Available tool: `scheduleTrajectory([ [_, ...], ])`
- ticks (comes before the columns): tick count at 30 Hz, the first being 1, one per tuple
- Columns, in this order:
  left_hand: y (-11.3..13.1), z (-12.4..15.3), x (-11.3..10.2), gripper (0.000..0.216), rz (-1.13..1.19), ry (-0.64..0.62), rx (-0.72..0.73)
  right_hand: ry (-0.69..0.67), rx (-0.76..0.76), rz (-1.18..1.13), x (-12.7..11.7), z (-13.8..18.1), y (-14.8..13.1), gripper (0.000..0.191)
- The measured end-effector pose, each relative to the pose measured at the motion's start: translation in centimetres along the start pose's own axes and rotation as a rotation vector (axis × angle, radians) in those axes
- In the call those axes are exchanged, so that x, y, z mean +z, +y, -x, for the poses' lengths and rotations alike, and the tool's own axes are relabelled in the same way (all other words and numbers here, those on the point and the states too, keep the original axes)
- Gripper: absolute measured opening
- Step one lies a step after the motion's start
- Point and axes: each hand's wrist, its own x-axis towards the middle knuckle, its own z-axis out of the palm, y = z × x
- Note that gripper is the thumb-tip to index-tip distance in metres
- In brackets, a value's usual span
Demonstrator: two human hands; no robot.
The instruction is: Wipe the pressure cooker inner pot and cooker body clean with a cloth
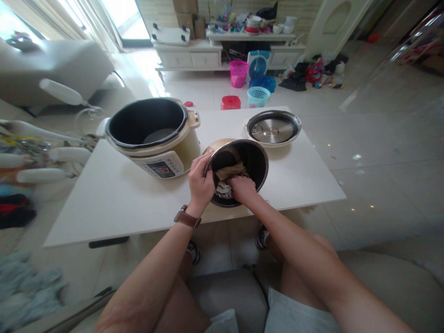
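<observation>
A dark inner pot (255, 162) is tilted toward me on the white table (121, 203). My left hand (200, 180) grips its near left rim, fingers closed over the edge. My right hand (243, 188) is inside the pot, closed on a crumpled brown and white cloth (229, 178) pressed against the pot's inner wall. To the left stands a cream rice cooker (156, 138), open, with a dark cavity. Its round steel lid (273, 128) lies flat on the table at the back right.
A white chair and clutter sit left of the table. On the floor beyond are a pink basket (238, 73), a blue basket (258, 96) and a red tub (231, 102), with a white cabinet (194, 55) behind. My knees are under the table's near edge.
</observation>
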Motion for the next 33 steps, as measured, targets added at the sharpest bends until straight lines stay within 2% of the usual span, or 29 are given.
scheduleTrajectory([
  [33,0.36,-0.06,-0.05,0.041,0.031,0.0,0.005,-0.024,0.009,-0.001,-0.22,0.04,-0.18,0.039],
])
